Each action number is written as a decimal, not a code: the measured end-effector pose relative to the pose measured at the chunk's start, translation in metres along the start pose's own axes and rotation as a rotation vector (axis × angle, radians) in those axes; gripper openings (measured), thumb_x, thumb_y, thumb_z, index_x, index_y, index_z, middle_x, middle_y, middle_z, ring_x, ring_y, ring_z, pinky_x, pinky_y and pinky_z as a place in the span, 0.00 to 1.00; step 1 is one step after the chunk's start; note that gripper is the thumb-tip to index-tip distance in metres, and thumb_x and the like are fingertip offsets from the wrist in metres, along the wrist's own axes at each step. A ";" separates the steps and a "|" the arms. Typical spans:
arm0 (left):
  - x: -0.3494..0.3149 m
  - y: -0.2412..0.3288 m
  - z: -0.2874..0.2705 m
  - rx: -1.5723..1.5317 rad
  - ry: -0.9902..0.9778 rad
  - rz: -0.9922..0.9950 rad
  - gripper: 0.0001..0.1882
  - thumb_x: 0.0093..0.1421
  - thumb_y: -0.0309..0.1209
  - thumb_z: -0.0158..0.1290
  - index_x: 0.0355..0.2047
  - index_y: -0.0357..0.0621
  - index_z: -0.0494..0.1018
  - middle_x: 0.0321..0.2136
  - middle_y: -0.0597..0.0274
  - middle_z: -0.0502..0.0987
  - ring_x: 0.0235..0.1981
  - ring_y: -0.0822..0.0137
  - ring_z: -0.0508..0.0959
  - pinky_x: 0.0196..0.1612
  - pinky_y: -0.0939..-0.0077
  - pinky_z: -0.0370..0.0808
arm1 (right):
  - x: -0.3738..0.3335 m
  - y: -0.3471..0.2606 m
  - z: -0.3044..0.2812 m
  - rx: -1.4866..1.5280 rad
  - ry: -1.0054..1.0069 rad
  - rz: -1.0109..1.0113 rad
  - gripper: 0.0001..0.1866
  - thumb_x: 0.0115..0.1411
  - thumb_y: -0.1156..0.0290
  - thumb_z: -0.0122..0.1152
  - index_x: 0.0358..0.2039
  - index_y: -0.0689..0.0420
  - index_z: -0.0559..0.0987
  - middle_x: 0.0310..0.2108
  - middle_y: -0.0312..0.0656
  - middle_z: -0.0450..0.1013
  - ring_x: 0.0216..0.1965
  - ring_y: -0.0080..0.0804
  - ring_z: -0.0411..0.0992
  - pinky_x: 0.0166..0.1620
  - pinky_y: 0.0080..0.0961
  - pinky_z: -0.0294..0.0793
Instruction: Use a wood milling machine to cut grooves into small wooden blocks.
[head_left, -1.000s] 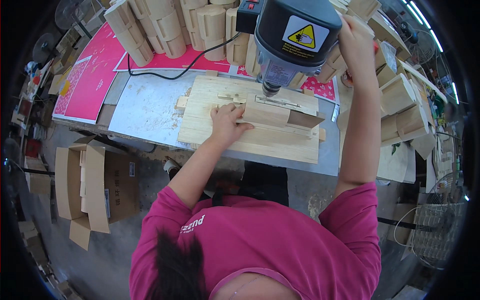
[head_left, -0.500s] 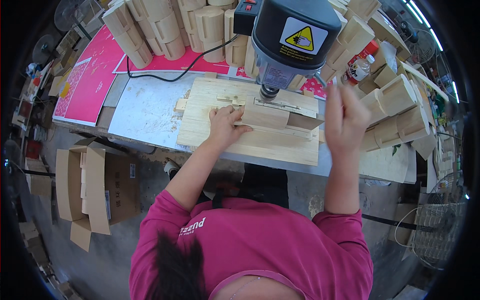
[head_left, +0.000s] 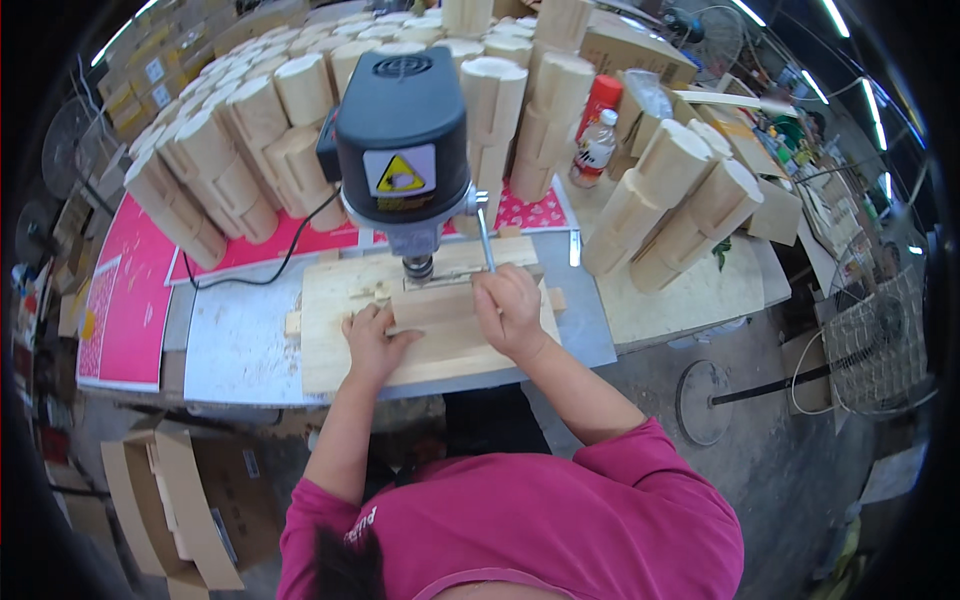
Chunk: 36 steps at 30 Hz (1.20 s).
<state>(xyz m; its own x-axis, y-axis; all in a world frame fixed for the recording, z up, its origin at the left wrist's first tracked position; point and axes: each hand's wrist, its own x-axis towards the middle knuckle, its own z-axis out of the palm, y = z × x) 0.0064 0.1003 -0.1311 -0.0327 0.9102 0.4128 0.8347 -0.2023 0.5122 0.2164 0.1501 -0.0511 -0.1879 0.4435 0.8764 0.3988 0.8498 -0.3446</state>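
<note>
A dark-topped drill press (head_left: pixel 402 135) stands over a flat wooden board (head_left: pixel 325 290). Below its chuck (head_left: pixel 418 267) lies a pale wooden block (head_left: pixel 440 312) with a narrow slot along its far upper edge. My left hand (head_left: pixel 374 345) holds the block's left end, thumb stretched over its near side and fingers bent behind. Closed around the lower end of the metal feed lever (head_left: pixel 486 235), my right hand (head_left: pixel 508 306) is just over the block's right end and hides it. Whether the bit touches the wood I cannot tell.
Many notched wooden cylinders (head_left: pixel 300 90) stand stacked behind the press, with more cylinders (head_left: pixel 665 200) at the right. A black cord (head_left: pixel 270 272) curves over the table's left. A bottle (head_left: pixel 596 148) stands back right; an open carton (head_left: pixel 195 500) sits on the floor, left.
My right hand has come down with the lever, from beside the motor housing to just over the block. My left hand stays at the block's left end. The view has swung right and upward.
</note>
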 end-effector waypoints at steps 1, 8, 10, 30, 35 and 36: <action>0.000 0.002 0.000 0.000 -0.005 -0.016 0.20 0.38 0.43 0.63 0.33 0.52 0.76 0.23 0.63 0.68 0.31 0.62 0.68 0.41 0.60 0.56 | 0.008 -0.006 -0.007 0.017 0.003 -0.031 0.05 0.44 0.77 0.58 0.25 0.60 0.73 0.18 0.43 0.66 0.19 0.41 0.65 0.24 0.33 0.62; -0.001 0.003 -0.005 -0.021 -0.003 -0.038 0.21 0.36 0.39 0.65 0.33 0.52 0.76 0.22 0.66 0.69 0.31 0.63 0.69 0.41 0.64 0.56 | 0.151 -0.022 -0.019 -0.093 0.016 0.248 0.15 0.54 0.60 0.54 0.22 0.59 0.71 0.17 0.51 0.69 0.23 0.50 0.71 0.25 0.40 0.67; 0.003 0.006 -0.004 -0.021 0.001 -0.026 0.21 0.35 0.38 0.65 0.34 0.52 0.75 0.22 0.67 0.69 0.31 0.63 0.69 0.41 0.65 0.56 | 0.174 0.001 -0.013 -0.164 0.010 0.285 0.17 0.56 0.56 0.51 0.23 0.59 0.71 0.18 0.52 0.70 0.25 0.53 0.71 0.27 0.42 0.68; -0.021 0.030 -0.106 -0.505 -0.059 0.005 0.19 0.32 0.32 0.66 0.24 0.36 0.74 0.24 0.65 0.71 0.27 0.69 0.70 0.32 0.78 0.67 | -0.003 0.020 -0.084 0.086 -0.804 0.515 0.16 0.48 0.62 0.63 0.37 0.55 0.77 0.34 0.45 0.74 0.37 0.44 0.72 0.40 0.32 0.69; -0.070 -0.025 -0.188 -0.867 0.297 -0.331 0.21 0.38 0.34 0.57 0.30 0.31 0.72 0.30 0.58 0.75 0.31 0.71 0.74 0.37 0.77 0.71 | -0.019 0.010 -0.089 0.485 -0.750 0.705 0.17 0.50 0.60 0.60 0.32 0.61 0.78 0.30 0.52 0.74 0.34 0.41 0.74 0.38 0.29 0.70; -0.084 -0.045 -0.198 -1.003 0.354 -0.346 0.24 0.42 0.35 0.56 0.38 0.30 0.70 0.33 0.54 0.74 0.34 0.66 0.76 0.40 0.72 0.73 | -0.025 0.003 -0.080 0.492 -0.762 0.706 0.17 0.50 0.60 0.60 0.32 0.61 0.78 0.30 0.52 0.74 0.34 0.41 0.74 0.38 0.29 0.70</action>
<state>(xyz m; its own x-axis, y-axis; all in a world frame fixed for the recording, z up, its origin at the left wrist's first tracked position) -0.1376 -0.0383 -0.0398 -0.4657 0.8520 0.2393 -0.0662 -0.3032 0.9506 0.2936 0.1187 -0.0467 -0.6231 0.7797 0.0621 0.2691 0.2882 -0.9190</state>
